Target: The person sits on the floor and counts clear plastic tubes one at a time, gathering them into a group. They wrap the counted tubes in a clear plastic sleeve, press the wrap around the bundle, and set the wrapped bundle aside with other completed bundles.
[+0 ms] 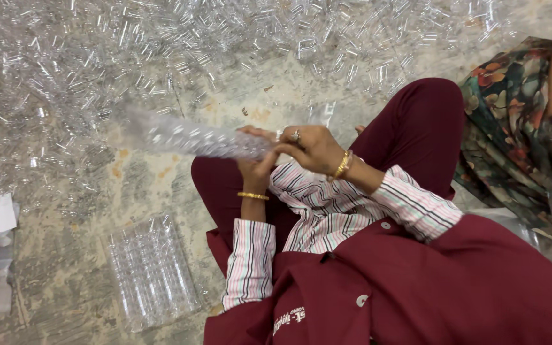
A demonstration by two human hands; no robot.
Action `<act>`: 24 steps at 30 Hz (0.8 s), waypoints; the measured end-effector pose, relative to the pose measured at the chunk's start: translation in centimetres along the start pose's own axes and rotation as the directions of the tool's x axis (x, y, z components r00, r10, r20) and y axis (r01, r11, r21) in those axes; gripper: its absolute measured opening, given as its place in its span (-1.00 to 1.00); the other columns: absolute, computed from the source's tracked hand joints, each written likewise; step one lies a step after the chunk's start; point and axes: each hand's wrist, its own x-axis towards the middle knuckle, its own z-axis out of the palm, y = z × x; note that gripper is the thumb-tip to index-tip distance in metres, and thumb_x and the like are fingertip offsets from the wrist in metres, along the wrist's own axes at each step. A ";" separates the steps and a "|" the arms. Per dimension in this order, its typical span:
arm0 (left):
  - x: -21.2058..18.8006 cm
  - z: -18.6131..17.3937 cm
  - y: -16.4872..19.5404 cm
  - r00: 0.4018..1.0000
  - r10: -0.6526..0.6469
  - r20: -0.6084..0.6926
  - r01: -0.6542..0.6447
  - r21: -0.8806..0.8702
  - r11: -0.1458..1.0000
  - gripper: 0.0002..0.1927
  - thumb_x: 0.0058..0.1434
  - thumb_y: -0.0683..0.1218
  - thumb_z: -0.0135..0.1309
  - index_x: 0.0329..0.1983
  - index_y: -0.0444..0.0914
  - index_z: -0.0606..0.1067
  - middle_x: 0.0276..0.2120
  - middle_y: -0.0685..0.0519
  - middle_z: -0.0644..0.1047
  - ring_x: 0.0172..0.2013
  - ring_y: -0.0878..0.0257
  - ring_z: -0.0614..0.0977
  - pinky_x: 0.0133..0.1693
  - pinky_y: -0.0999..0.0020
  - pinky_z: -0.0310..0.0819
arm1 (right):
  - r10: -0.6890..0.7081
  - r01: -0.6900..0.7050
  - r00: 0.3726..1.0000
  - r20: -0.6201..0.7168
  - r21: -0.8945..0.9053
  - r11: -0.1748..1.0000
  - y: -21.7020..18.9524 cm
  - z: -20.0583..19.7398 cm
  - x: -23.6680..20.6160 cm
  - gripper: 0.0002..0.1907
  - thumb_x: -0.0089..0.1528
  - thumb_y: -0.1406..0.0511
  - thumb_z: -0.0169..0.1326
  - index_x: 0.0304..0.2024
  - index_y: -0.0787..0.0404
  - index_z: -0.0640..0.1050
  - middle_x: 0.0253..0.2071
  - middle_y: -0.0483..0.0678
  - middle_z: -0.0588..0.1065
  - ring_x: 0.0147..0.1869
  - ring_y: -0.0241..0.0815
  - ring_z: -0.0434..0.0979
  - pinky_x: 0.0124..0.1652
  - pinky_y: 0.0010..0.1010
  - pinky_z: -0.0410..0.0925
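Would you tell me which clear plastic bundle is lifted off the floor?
The long bundle gripped in both hands; the flat one lies on the floor beside the knee.

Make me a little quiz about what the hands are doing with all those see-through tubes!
1. True or false: both hands hold the long clear plastic bag packed with small transparent tubes.
2. Which hand wears a ring: left or right?
3. What lies on the stone floor below the bag: A) a flat clear pack of tubes, B) a red bucket, C) a broom?

Key: 1 true, the left hand has a grip too; 2 right; 3 A.
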 end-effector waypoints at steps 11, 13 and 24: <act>-2.1 -2.1 8.0 0.949 0.163 -0.270 -0.190 -0.078 0.979 -0.47 0.11 -0.42 0.09 0.04 -0.14 0.23 -0.25 -0.04 0.50 -0.16 0.21 0.53 -0.06 0.35 0.49 | -0.211 0.121 0.858 0.468 0.215 0.969 -4.7 -4.2 -0.5 -0.71 0.34 0.17 0.03 0.08 0.03 0.58 0.00 -0.10 0.58 0.02 -0.21 0.60 0.05 -0.26 0.46; -2.4 -1.5 8.6 0.966 0.142 -0.218 -0.173 -0.130 0.976 -0.47 0.10 -0.41 0.10 0.05 -0.14 0.24 -0.27 -0.03 0.49 -0.16 0.18 0.53 -0.07 0.34 0.47 | -0.283 0.269 0.939 0.195 0.093 0.959 -5.7 -5.0 1.6 -0.56 0.33 0.12 0.04 0.19 0.18 0.49 0.13 0.04 0.52 0.14 -0.02 0.54 0.21 -0.10 0.31; -1.5 -1.1 9.2 0.966 0.134 -0.223 -0.136 0.004 0.991 -0.45 0.07 -0.42 0.11 0.04 -0.17 0.24 -0.14 -0.05 0.44 -0.14 0.17 0.53 -0.07 0.29 0.50 | -0.356 0.368 0.928 0.109 -0.402 0.839 2.8 -4.2 8.8 -0.66 0.35 0.12 0.17 -0.46 0.13 0.50 -0.51 -0.07 0.47 -0.49 -0.12 0.46 -0.47 -0.21 0.34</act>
